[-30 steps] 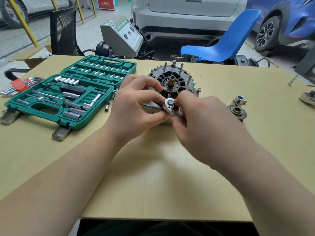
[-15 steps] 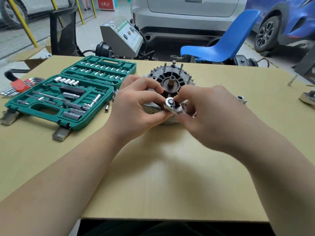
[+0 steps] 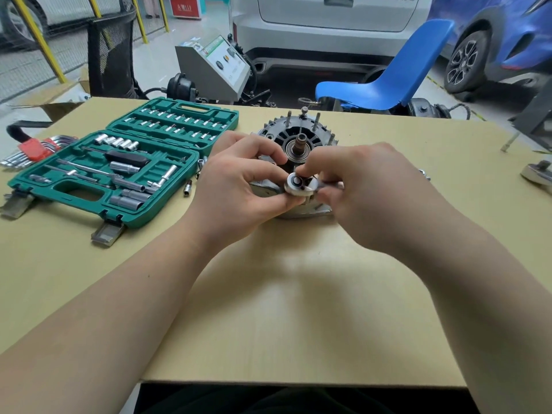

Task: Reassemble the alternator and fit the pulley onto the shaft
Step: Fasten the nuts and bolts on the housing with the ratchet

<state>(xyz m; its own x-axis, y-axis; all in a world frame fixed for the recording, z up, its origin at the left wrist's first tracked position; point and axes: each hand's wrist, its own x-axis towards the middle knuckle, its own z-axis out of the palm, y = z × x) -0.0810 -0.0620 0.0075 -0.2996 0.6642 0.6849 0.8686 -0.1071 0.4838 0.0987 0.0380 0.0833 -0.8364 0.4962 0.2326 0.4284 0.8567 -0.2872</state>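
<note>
Socket case (image 3: 98, 174) left of alternator (image 3: 298, 138)

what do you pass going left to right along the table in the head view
Hex key set → green socket case → loose socket → left hand → ratchet head → right hand → metal part at the right edge.

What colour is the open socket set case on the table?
Green, the socket set case lies open left of the alternator; clearest in the head view.
</note>
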